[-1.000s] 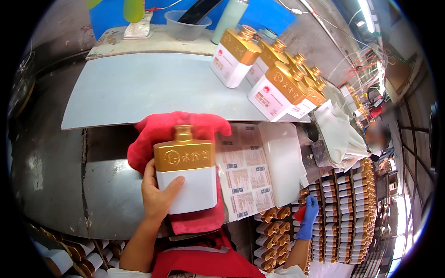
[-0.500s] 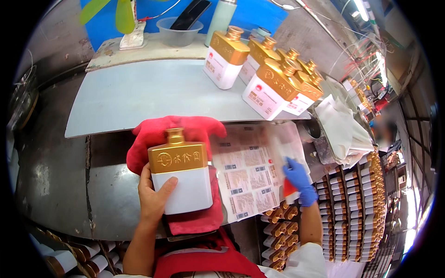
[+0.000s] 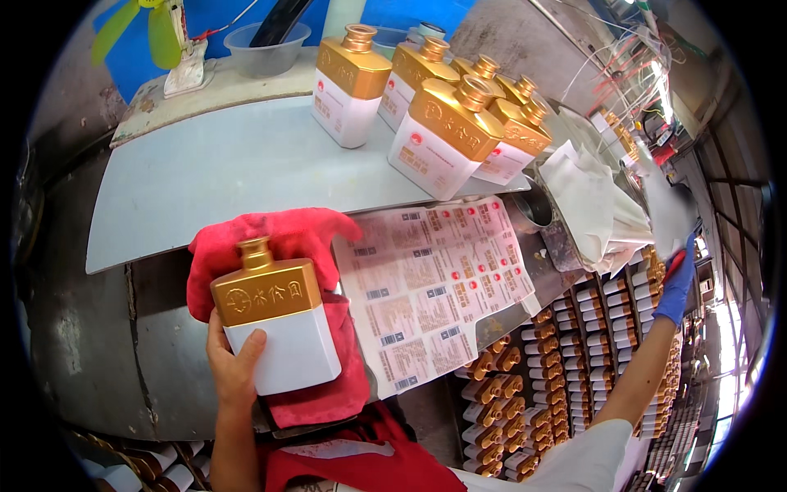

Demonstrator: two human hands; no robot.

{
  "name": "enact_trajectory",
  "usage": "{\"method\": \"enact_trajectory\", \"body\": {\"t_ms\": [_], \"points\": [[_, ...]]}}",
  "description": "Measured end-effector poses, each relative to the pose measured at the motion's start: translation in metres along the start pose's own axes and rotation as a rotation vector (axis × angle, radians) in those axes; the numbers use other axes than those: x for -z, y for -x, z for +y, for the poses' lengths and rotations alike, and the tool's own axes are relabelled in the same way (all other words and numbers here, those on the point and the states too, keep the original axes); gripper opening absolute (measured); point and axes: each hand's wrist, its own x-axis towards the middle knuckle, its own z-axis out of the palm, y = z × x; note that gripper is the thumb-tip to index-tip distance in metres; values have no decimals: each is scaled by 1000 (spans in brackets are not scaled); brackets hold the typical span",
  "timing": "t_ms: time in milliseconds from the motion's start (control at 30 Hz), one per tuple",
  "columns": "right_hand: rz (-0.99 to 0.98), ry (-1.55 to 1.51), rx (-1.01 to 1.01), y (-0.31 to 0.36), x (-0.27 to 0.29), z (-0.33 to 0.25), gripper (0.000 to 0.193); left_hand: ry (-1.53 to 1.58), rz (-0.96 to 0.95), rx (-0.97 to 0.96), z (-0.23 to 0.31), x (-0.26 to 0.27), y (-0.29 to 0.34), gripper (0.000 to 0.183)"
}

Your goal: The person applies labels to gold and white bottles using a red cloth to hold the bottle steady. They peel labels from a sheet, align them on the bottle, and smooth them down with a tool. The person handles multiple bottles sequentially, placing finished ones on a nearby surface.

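Note:
My left hand (image 3: 232, 361) is wrapped round the lower left side of a gold-and-white bottle (image 3: 287, 353), thumb across its plain white front. The bottle leans back on a red cloth (image 3: 328, 394) that is bunched up behind its neck. Beside the cloth lies a sheet of printed labels (image 3: 426, 287). Far to the right, my right hand (image 3: 679, 283), in a blue glove, is stretched away from the bench. Its fingers are closed on a small red object (image 3: 675, 261) that I cannot make out fully. A blurred pale sheet (image 3: 662, 197) shows just beyond that hand.
Several labelled bottles (image 3: 447, 135) stand on the right of a grey board (image 3: 205, 164). Crumpled white backing paper (image 3: 586, 197) fills a bin beside a metal cup (image 3: 537, 207). Racked bottles (image 3: 566, 361) line the lower right. A fan (image 3: 168, 37) and plastic tub (image 3: 266, 53) stand behind.
My right hand has swung from beside the label sheet out to the far right, taking the red object along. The left hand still holds the bottle on the cloth. The view has shifted right.

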Motion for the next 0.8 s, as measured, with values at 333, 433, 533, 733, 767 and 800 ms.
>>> {"method": "enact_trajectory", "body": {"t_ms": [333,433,533,733,767,800], "points": [[-320,236,-163,144,-107,169,27,-71,-24,-14,2,4,-1,61],[-388,206,-253,180,-116,182,22,-103,45,-30,-6,7,1,61],[-353,172,-283,205,-123,176,21,-66,13,-35,-10,10,-1,60],[-95,-187,-427,212,-87,196,27,-102,-25,-62,-8,10,-1,62],[10,-172,-453,214,-77,199,25,-108,-20,-63,-11,11,-1,62],[64,-131,-394,211,-61,217,24,-114,-14,-63,-14,12,-1,62]]}}
